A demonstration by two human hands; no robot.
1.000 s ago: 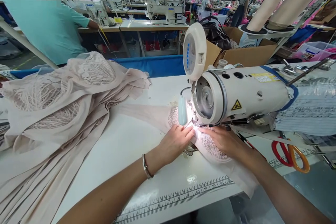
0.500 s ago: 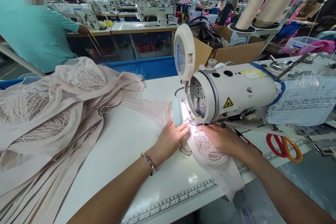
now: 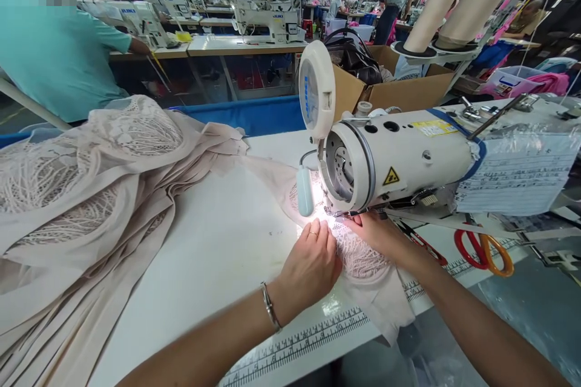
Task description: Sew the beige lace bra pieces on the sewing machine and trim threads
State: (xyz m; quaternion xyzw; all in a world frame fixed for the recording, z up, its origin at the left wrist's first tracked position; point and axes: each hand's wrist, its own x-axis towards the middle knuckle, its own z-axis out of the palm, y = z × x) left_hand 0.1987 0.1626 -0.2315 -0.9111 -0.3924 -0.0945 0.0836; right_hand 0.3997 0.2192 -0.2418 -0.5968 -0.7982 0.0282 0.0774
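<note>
Both hands flat, fingers forward

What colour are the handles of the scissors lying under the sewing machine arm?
The scissors have one red handle and one orange handle, seen in the head view.

Matt lace cloth; glossy enamelled sewing machine; smooth table

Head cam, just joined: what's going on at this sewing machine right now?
A person is feeding a pale lace piece under the head of a white sewing machine. The left hand lies flat on the fabric just before the lit needle area; the right hand presses the lace from the other side, under the machine arm. A heap of matching fabric sits at the left of the table. Red-and-orange scissors lie at the right.
</note>
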